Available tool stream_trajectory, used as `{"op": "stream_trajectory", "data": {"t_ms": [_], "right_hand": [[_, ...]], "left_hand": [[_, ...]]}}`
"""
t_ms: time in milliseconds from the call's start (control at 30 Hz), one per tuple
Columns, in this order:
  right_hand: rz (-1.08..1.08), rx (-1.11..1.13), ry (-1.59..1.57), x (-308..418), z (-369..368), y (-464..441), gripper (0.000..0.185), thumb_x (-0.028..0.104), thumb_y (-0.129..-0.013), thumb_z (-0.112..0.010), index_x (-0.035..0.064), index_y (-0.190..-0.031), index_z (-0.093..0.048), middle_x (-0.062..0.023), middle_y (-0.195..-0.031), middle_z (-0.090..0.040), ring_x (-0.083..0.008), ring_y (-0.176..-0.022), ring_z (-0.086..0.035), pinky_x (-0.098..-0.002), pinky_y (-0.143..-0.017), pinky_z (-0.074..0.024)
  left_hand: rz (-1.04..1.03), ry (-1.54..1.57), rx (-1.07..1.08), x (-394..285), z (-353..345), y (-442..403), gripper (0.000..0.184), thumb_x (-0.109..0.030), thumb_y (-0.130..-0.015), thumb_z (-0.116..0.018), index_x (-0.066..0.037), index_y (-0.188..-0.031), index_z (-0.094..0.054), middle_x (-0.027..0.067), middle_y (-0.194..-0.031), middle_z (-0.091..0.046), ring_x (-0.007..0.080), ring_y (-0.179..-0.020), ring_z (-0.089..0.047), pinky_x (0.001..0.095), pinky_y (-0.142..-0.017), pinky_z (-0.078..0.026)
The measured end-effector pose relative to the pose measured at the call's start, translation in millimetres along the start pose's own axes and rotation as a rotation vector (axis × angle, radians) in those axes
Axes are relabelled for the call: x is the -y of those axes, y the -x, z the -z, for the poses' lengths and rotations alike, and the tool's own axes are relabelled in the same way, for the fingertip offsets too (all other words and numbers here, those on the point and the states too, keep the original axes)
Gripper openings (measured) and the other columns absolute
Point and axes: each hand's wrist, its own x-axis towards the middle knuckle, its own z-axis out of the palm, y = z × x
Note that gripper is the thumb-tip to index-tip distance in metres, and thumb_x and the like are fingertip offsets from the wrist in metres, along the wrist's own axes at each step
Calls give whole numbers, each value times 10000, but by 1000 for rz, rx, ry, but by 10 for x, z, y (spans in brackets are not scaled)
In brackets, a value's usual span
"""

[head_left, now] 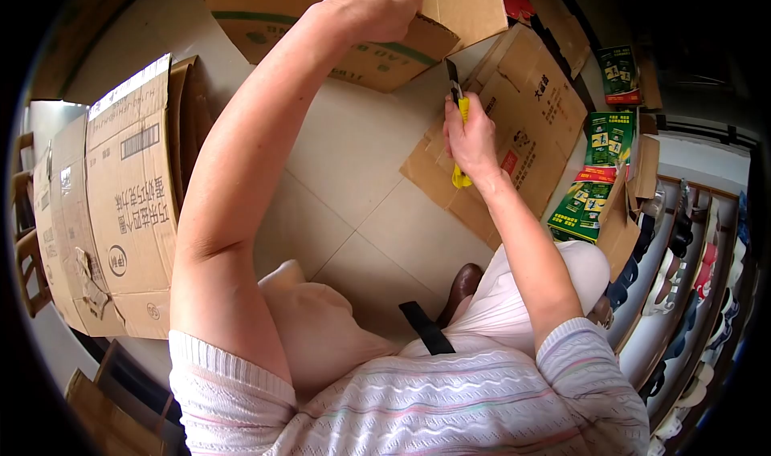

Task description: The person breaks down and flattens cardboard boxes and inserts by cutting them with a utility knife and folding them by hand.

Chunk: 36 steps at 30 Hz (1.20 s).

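My right hand point(472, 139) is wrapped round a yellow box cutter point(461, 175), its dark blade pointing up and away from me. At the top, my left hand point(373, 6) is closed at the edge of a brown cardboard box point(273, 22) with a green stripe; its fingertips are partly hidden at the frame's top. A flap of that box hangs below my left wrist. The blade's tip is near the box's lower right corner, with a small gap between them. Under my right hand a flattened cardboard sheet point(522, 127) lies on the floor.
Large folded cartons point(128, 207) stand at the left. Green and red printed boxes point(594, 175) are at the right, beside a rack point(683, 295) holding shoes. Tiled floor point(345, 183) shows between my arms. A brown shoe point(464, 289) is by my knee.
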Motion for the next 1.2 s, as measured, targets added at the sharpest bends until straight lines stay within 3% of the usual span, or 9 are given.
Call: {"op": "stream_trajectory", "data": {"t_ms": [333, 433, 567, 600, 667, 733, 833, 967, 1200], "right_hand": [[-269, 308, 36, 428, 247, -260, 223, 186, -870, -508, -25, -831, -449, -223, -631, -548, -402, -641, -566, -431, -578, -444], [39, 150, 169, 68, 120, -300, 223, 186, -874, -508, -20, -819, -442, -219, -621, -542, -399, -635, -563, -424, -557, -444], [163, -43, 67, -139, -158, -152, 228, 194, -878, -511, -12, -813, -440, -223, -619, -526, -405, -610, -539, -441, -543, -423], [141, -13, 77, -235, -198, -146, 200, 192, -883, -489, -3, -846, -465, -206, -654, -554, -377, -592, -558, -452, -558, -438], [-240, 531, 321, -831, -377, 2, 190, 194, -881, -495, 13, -840, -454, -105, -602, -503, -233, -579, -547, -335, -531, -443], [593, -62, 468, -1548, -654, 238, 206, 213, -885, -476, 16, -833, -446, -72, -568, -494, -191, -479, -530, -328, -450, -443], [-207, 220, 25, -639, -375, 22, 239, 225, -869, -491, -13, -886, -489, -210, -735, -596, -348, -724, -610, -421, -615, -459], [50, 136, -21, -129, -182, -9, 253, 249, -873, -513, 5, -825, -465, -179, -621, -549, -344, -599, -581, -398, -558, -446], [92, 67, -97, -124, -175, -126, 209, 198, -863, -525, 8, -810, -455, -164, -592, -535, -340, -543, -546, -388, -521, -434]], "left_hand": [[-36, -29, 3, 16, 11, 37, 152, -102, -668, -540, -34, -726, -662, 142, -758, -644, 296, -768, -625, 381, -666, -490], [-57, -37, -29, 13, -12, 57, 144, -98, -671, -541, -42, -726, -662, 139, -752, -642, 296, -762, -625, 382, -659, -490], [-98, 18, -34, 26, 20, 91, 135, -108, -676, -549, -54, -728, -661, 136, -750, -640, 298, -757, -623, 385, -652, -488], [-68, 4, -23, 25, -11, 74, 135, -113, -678, -550, -56, -730, -661, 136, -751, -640, 297, -760, -622, 386, -653, -487], [-68, -16, -56, 50, 88, 152, 133, -119, -679, -556, -58, -733, -660, 139, -762, -640, 296, -772, -621, 389, -659, -487], [54, -69, -6, 163, 109, 147, 158, -102, -672, -560, -64, -784, -665, 140, -809, -641, 292, -822, -613, 389, -704, -482], [5, 4, -3, 139, -10, 163, 146, -135, -710, -574, -98, -821, -661, 90, -806, -636, 281, -793, -599, 385, -693, -480], [38, -65, -45, 160, -31, 115, 126, -157, -695, -616, -83, -793, -644, 93, -728, -610, 271, -764, -585, 389, -671, -473], [-14, -35, -51, 161, -47, 164, 112, -126, -690, -597, -58, -773, -628, 98, -721, -604, 276, -779, -579, 392, -675, -464]]}}
